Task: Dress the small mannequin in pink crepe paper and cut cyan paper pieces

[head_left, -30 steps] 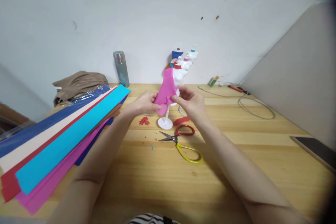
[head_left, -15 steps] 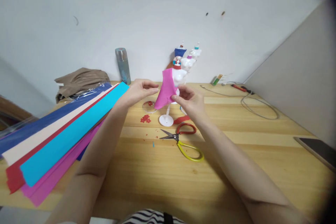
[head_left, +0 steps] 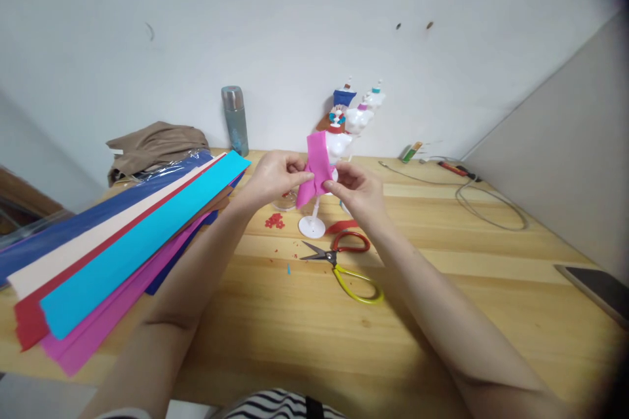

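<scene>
A pink sheet, paper or cloth, hangs against a small white mannequin bust with a red collar, on a stand with a round white base. My left hand pinches the sheet's left side between thumb and fingers. My right hand grips its lower right edge, close to the bust's waist. The sheet hides part of the bust and its pole. Below the hands, scissors with one red and one yellow handle lie with their blades apart.
Coloured sheets are fanned out at left, beside a brown cloth and a thermos. More mannequin busts stand behind. Red flower-shaped cutouts lie near the base. A cable and a dark flat device are at right.
My left hand has moved right and taken hold of the pink sheet, which now looks narrower and folded inward. My right hand keeps its grip. The view has shifted slightly.
</scene>
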### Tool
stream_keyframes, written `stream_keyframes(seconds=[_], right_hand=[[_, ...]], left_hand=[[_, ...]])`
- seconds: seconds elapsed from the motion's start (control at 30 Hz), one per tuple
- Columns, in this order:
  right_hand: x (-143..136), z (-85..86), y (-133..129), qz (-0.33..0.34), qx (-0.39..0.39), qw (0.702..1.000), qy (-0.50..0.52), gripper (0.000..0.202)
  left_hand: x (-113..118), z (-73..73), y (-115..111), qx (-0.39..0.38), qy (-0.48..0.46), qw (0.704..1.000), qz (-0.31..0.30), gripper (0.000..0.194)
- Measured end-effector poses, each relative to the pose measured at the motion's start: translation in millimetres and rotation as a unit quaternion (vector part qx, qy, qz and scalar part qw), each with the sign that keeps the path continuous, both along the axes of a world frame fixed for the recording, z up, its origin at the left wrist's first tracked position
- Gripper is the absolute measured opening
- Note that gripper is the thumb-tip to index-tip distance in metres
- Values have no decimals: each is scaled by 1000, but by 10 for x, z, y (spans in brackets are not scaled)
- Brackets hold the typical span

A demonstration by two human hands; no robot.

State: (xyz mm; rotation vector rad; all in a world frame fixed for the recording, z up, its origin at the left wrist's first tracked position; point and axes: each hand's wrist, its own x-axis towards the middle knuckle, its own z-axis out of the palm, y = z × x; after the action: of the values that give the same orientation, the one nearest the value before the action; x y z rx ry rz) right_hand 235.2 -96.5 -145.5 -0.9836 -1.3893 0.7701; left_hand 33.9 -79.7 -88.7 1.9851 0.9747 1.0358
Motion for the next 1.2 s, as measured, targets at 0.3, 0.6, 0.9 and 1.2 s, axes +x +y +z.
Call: stream_keyframes(seconds=[0.3,0.6,0.9,1.2], right_hand=[[10,-2,11,10,-1,1000,19,40],[30,-31,16,31,-6,999,30,40],[31,38,-9,86,-21,991,104,38],[82,52,19,135,-116,955,236,32]], left_hand=[[78,-14,-70,46,46,997,43,19],[-40,45,-13,10,38,999,-36,15],[-218,205,17,-55,-11,997,-46,21],[-247,210,19,-121,-21,992,-36,21]])
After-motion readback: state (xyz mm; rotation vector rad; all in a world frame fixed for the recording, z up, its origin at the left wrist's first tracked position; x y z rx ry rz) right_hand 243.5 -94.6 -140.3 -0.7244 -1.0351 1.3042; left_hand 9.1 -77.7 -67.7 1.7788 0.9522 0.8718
